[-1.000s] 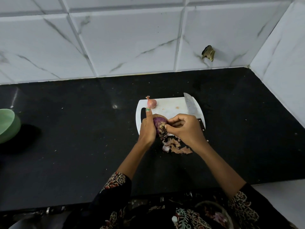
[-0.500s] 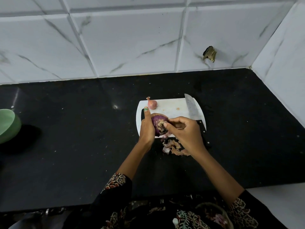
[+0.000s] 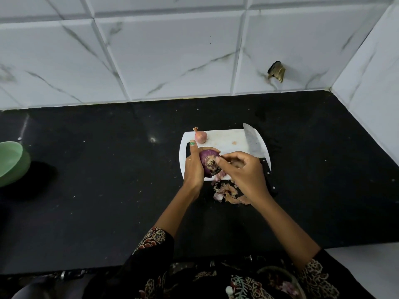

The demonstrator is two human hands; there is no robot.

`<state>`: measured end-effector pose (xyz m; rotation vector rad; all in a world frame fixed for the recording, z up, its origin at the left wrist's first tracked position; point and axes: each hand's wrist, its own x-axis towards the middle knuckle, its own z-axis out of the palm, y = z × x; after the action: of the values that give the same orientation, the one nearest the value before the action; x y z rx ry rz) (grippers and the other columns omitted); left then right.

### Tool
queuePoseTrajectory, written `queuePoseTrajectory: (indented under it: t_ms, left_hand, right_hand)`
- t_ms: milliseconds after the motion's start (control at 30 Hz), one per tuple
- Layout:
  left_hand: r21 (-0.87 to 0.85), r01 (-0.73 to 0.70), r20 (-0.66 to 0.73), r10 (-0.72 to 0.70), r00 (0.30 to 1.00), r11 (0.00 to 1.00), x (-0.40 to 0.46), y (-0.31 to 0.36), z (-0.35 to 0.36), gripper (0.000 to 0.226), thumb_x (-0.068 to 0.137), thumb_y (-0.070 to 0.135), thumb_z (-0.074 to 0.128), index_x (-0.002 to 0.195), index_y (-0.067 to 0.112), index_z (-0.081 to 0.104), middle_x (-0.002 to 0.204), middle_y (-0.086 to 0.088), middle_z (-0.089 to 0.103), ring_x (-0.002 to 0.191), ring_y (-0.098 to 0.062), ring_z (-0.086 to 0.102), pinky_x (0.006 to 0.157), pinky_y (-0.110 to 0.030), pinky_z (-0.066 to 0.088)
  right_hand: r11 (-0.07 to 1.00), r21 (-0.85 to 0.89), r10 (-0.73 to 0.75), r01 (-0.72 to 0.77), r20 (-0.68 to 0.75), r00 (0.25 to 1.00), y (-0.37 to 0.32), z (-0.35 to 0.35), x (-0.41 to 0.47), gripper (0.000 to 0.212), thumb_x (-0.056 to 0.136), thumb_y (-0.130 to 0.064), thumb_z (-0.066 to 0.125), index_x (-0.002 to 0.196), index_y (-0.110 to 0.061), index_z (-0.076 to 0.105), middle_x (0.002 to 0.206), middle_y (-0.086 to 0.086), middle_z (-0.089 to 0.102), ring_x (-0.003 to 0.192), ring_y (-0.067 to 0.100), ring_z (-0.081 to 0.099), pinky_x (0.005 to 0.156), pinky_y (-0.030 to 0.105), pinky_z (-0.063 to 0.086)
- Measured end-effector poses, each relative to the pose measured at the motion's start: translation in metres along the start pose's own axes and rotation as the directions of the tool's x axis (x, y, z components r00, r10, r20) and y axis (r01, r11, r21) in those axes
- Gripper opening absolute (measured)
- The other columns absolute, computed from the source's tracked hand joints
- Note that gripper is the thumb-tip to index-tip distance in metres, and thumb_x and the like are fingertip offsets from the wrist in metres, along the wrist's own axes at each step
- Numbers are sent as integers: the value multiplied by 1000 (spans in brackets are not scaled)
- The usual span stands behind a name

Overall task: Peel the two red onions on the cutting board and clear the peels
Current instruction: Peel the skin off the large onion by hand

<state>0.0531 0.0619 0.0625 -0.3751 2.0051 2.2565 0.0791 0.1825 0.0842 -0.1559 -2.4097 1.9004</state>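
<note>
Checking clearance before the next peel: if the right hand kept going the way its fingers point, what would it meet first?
The right hand points left, fingertips at the root end of the purple onion that the left hand grips. It would press into that onion first; contact depth is unclear.

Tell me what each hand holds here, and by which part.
The left hand grips the purple onion round its side. The right hand picks at its root end with the fingertips.

The right hand (image 3: 244, 171) covers part of the knife (image 3: 253, 143) handle and some of the peels (image 3: 226, 192). The green bowl (image 3: 11, 162) is cut off by the left edge. The left hand (image 3: 194, 167) hides the purple onion (image 3: 208, 161) (far side).
</note>
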Motion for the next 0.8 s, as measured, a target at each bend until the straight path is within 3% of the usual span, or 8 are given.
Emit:
queuePoseTrajectory:
  t_ms: [100,367,500,567,633,700,800]
  left_hand:
    - [7,-21,-9,21,1000,1000,0,0,1,68,101,51,13,85,14,68,76,-6,69,62,-11,64,51,-20,48]
    - [-62,7,-38,-10,999,998,-3,1,-1,70,99,55,13,81,18,70,75,-5,71,64,-11,67,49,-20,47]
    - [-71,17,-46,-20,999,997,-2,0,-1,67,99,55,16,86,17,70,83,-8,72,69,-11,69,52,-19,49]
    - [-71,8,-63,-12,998,997,-3,-1,-1,61,101,51,22,88,18,70,81,-4,72,68,-10,69,53,-19,50]
    - [-44,-26,-56,23,998,999,-3,-2,-1,51,103,43,28,90,16,70,84,-5,71,72,-12,68,59,-23,53]
    - [-33,-52,-23,51,998,998,-4,-2,-2,38,103,30,36,95,13,69,91,-9,70,79,-16,67,66,-28,54]
    - [-45,-71,29,72,997,996,-7,0,-3,17,97,19,50,91,13,65,94,-8,68,83,-15,65,70,-29,52]
  right_hand:
    - [1000,-18,17,-17,-14,1000,-1,3,0,12,77,-17,75,86,-12,69,80,1,71,74,10,69,67,24,57]
    - [1000,7,3,-2,-29,1000,4,2,1,18,76,3,65,79,-14,70,74,0,71,70,11,69,66,20,55]
    - [997,59,55,-51,-80,995,5,5,0,14,82,-2,61,81,-14,70,75,1,71,70,14,69,64,21,54]
    - [996,72,58,-51,-93,994,4,7,-2,4,84,-15,66,84,-12,69,75,2,71,70,14,69,65,27,56]
    - [999,49,21,-17,-77,997,2,9,-4,16,81,-26,72,87,-13,67,76,2,70,69,14,68,65,25,56]
    - [1000,-3,-19,19,-59,998,1,11,-4,17,79,-26,74,88,-14,65,79,2,70,71,14,68,65,20,54]
    - [995,-82,-69,60,-110,992,2,13,-2,6,82,-16,70,86,-14,66,80,-4,67,72,1,63,61,7,46]
